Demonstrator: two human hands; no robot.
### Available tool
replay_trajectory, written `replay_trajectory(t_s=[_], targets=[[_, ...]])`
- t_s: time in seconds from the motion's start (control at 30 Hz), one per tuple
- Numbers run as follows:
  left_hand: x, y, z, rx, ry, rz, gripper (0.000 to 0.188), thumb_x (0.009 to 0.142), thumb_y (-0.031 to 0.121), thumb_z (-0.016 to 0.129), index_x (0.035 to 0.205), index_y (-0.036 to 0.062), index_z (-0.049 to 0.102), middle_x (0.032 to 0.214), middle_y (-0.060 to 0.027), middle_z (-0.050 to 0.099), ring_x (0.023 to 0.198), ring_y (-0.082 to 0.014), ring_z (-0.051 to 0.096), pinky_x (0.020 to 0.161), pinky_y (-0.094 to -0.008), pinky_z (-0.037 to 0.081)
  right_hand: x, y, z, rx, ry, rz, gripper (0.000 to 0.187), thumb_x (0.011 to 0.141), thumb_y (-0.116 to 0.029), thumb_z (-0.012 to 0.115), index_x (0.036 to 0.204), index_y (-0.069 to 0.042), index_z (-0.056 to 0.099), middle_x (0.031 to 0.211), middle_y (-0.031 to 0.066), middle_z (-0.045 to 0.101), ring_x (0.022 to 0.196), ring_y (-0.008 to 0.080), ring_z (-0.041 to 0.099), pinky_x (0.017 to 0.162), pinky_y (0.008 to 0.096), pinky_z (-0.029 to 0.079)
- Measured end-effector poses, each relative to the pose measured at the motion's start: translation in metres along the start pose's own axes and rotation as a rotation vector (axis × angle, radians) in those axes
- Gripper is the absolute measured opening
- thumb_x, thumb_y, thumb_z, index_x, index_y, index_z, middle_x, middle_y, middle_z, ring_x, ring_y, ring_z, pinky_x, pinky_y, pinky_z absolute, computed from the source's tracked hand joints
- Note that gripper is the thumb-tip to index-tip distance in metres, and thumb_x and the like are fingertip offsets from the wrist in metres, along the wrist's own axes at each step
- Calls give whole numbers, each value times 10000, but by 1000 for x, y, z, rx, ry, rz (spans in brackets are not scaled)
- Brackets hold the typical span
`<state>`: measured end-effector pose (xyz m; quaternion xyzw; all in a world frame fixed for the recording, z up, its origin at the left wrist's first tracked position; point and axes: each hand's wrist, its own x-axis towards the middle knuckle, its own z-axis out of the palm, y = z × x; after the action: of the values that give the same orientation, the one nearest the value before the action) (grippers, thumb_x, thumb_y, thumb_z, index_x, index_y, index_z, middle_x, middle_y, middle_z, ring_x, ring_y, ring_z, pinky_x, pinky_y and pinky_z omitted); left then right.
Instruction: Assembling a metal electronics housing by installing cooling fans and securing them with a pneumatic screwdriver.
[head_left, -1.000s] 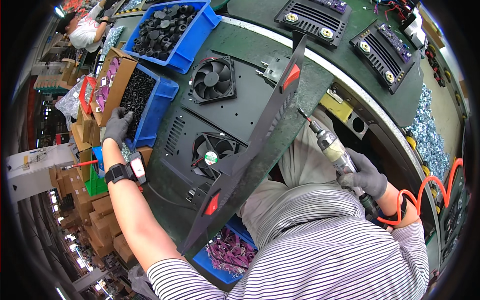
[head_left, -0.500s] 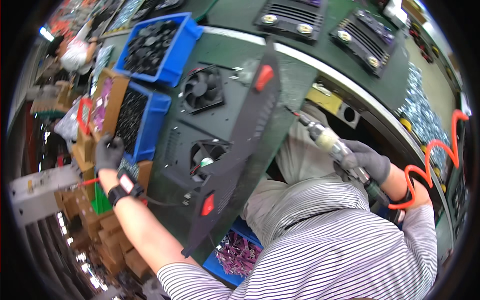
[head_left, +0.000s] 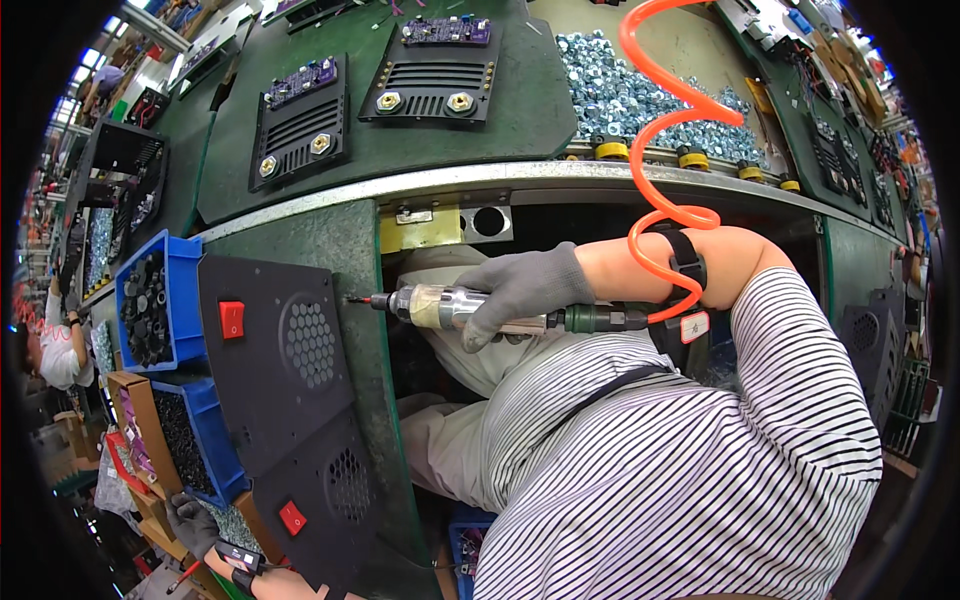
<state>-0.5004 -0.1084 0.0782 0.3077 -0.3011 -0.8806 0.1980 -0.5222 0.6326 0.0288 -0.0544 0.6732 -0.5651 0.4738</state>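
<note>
My right hand [head_left: 530, 290], in a grey glove, is closed around an air screwdriver [head_left: 430, 306]. Its bit points left, toward the edge of a black metal panel [head_left: 265, 375] with a red rocker switch and a honeycomb vent. A second black panel [head_left: 325, 470] of the same kind stands nearer to me. My left hand [head_left: 192, 526], gloved too, is at the lower left with its fingers curled, beside a cardboard box and a blue bin of small black parts [head_left: 215, 450]. Whatever those fingers hold is too small to make out. The fans seen earlier are hidden behind the panels.
An orange coiled air hose [head_left: 660, 130] hangs over my right forearm. Two black vented plates [head_left: 425, 90] with purple circuit boards lie across the bench. Another blue bin [head_left: 160, 300] holds black parts. Metal nuts [head_left: 640, 100] lie piled at the back. A person [head_left: 60, 345] works far left.
The view has swung round to the left-hand panels' outer faces. The right hand keeps its hold on the screwdriver, now lying level near the panel. The left hand stays by the small-parts boxes.
</note>
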Motion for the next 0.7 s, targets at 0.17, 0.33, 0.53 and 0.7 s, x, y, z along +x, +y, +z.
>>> replay_trajectory(t_s=[0.17, 0.33, 0.53, 0.7], targets=[[-38, -3, 10, -43, -77, 70, 349, 977, 111, 466, 1281, -59, 485, 974, -113, 587, 729, -123, 509, 512, -206, 409, 0, -2, 0, -139, 26, -83, 697, 730, -413, 735, 1297, -76, 513, 1024, 88, 617, 910, 189, 593, 792, 318, 475], [-104, -5, 22, 19, -521, -56, 341, 984, 112, 456, 1284, -47, 493, 922, -94, 547, 719, -140, 491, 502, -232, 407, 3, 1, 0, -173, 56, -149, 679, 723, -432, 729, 1258, -61, 536, 1052, 101, 609, 955, 213, 585, 826, 331, 463], [-235, -40, 76, 154, -687, 20, 373, 1004, 67, 346, 1349, -72, 374, 850, -55, 412, 658, -97, 413, 479, -214, 375, 13, 4, -3, -339, 114, -190, 602, 696, -405, 755, 1152, -45, 595, 1018, 125, 631, 921, 206, 616, 779, 324, 483], [-344, -104, 127, 214, -663, 12, 179, 967, 89, 465, 1128, 11, 463, 784, -53, 429, 605, -112, 419, 461, -227, 384, 33, 8, -2, -134, -35, -186, 549, 684, -351, 764, 1072, 5, 613, 907, 109, 647, 818, 200, 632, 719, 326, 499]])
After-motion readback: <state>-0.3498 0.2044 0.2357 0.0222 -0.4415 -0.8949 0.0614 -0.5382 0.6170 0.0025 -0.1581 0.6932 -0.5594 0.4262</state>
